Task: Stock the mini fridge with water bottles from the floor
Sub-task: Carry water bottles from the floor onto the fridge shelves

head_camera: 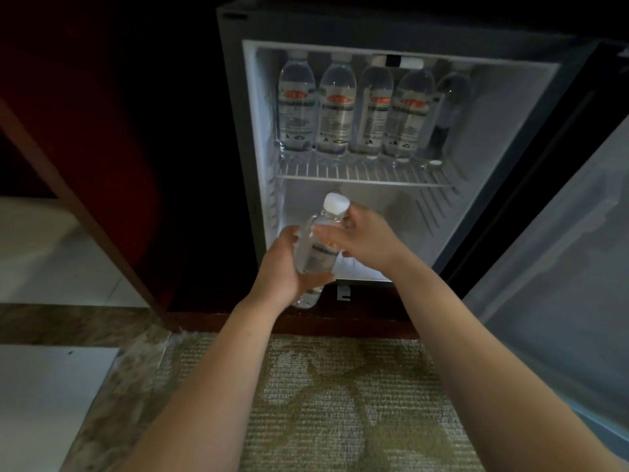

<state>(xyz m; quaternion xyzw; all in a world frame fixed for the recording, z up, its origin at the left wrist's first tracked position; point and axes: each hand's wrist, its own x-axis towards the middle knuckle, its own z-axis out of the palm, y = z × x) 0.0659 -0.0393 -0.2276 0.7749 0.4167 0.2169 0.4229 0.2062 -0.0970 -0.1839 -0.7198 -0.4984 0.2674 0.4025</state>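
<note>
The mini fridge (503, 107) stands open in front of me. Several clear water bottles (335, 107) with red-and-white labels stand in a row on its upper wire shelf (360, 175). I hold one more water bottle (318, 248) with a white cap, tilted, in front of the lower compartment. My left hand (284, 270) grips its lower body from the left. My right hand (366, 241) holds its upper part just below the cap. A second white cap seems to show right behind the held bottle's cap.
The fridge door (561, 267) is swung open to the right. A patterned green rug (340, 403) lies under my arms. A dark wooden leg (85, 212) slants at the left, over pale floor tiles (51, 403).
</note>
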